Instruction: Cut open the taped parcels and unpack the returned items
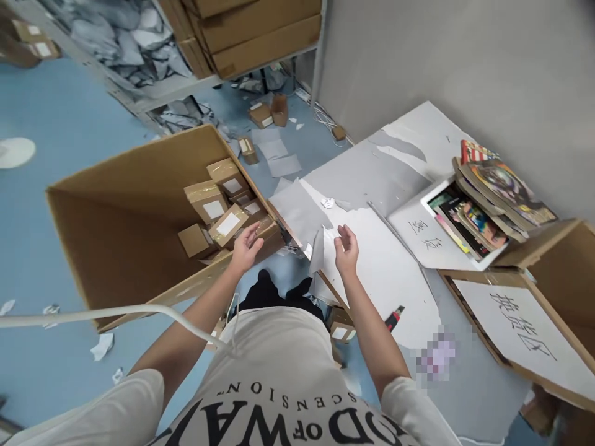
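Observation:
My left hand is raised with the fingers apart and nothing in it. It is over the near right edge of a large open cardboard box, close to several small taped cartons with white labels, one of them a carton just behind my fingers. My right hand, empty with the fingers loosely bent and apart, hovers over the left edge of a worktable. Torn grey-white wrapping hangs at that edge beside it. A red and black utility knife lies on the table near my right forearm.
Right of the table's middle stands a white box of comics or magazines, next to an open carton with a handwritten sign. Shelving holds grey bags and cartons. Paper scraps and small cartons lie on the blue floor. A white cable crosses my left arm.

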### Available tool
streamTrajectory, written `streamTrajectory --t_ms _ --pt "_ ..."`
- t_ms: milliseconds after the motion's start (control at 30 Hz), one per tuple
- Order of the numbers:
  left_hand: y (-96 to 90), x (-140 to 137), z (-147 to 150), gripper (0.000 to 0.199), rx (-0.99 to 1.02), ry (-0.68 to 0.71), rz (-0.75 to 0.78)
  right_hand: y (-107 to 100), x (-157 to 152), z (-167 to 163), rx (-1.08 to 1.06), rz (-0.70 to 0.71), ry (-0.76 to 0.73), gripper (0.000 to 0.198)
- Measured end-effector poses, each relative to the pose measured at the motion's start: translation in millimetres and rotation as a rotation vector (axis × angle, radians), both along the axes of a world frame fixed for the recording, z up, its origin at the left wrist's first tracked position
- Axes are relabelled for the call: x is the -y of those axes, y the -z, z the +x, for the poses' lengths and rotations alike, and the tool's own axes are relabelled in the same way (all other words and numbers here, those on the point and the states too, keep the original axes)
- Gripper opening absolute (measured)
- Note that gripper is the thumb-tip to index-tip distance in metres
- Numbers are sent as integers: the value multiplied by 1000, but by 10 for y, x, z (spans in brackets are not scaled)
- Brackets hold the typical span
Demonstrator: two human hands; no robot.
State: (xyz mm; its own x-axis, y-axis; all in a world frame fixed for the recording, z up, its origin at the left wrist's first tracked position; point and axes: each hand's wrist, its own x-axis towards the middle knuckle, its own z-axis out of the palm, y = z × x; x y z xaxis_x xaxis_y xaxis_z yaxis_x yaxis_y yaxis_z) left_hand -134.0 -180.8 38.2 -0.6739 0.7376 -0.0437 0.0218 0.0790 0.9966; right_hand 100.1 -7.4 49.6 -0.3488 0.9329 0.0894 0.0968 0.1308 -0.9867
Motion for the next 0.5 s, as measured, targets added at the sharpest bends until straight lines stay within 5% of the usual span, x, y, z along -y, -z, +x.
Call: streamTrajectory --t_ms 267,500 --pt "188 827 -995 72 -7 -311 35 -145 343 -1450 100 165 -305 53" --pt "737 1410 -1790 63 202 -578 -76 257 606 -2296 308 205 -506 50"
